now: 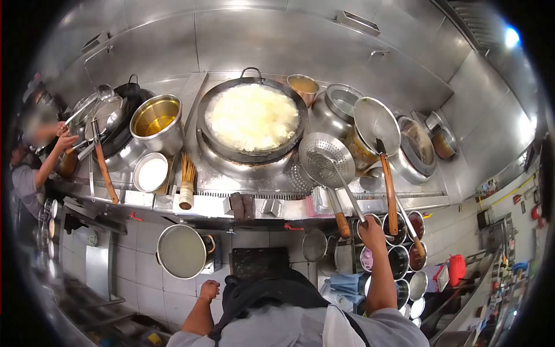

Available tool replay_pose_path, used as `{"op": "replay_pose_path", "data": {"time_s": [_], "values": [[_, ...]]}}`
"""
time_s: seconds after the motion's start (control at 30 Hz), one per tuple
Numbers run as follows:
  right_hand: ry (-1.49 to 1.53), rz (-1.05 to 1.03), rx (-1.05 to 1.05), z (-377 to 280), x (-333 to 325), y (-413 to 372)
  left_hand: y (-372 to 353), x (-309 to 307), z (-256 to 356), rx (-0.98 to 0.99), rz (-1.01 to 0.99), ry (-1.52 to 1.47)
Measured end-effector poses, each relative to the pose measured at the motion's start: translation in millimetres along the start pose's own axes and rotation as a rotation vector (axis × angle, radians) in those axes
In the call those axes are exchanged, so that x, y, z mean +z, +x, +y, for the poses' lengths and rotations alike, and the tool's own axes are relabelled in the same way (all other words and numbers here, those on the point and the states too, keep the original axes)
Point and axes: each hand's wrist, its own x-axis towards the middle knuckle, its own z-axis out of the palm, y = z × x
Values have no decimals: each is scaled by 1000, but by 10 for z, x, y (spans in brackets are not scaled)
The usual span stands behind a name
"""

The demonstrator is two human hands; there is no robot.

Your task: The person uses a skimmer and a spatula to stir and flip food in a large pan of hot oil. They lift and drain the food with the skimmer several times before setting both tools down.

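My right hand (373,234) is wrapped round the metal handle of what looks like a ladle (350,195). The ladle's head is hard to make out against a perforated skimmer (312,151) with a wooden handle. Beside them, a wire-mesh strainer (377,122) lies over a pot, its wooden handle pointing toward me. Low by my waist, my left hand (210,290) is closed with its fingers curled, and nothing shows in it. In front of me a large wok (203,120) is full of pale, foaming, bubbling contents (252,117).
Left of the wok stand a pot of yellow oil (156,117), a white bowl (151,173) and a bamboo brush (187,188). A large pot of cloudy liquid (181,251) is below the counter. Several containers (399,260) stand at right. Another person's hand (65,139) works at far left.
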Motion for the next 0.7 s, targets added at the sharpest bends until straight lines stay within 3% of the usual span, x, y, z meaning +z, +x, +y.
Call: {"op": "replay_pose_path", "data": {"time_s": [0.17,0.23,0.3,0.33,0.47,0.53,0.7], "values": [[-114,122,-93,-274,-691,-240,113,6,-140,-74,-60,47],[-206,199,-246,-531,-1095,-231,187,-31,-302,-102,-126,83],[-327,255,-413,-909,-1478,-167,263,-125,-445,825,-303,1107],[-447,237,-415,-1101,-1629,-77,215,-120,-410,618,-370,1115],[-676,198,-690,-1475,-1850,568,60,-188,-285,385,-349,796],[-743,27,-579,-1799,-1809,779,28,-190,-192,-49,-79,180],[-585,-52,-594,-1869,-1268,1220,-199,-231,-103,30,70,-92]]}}
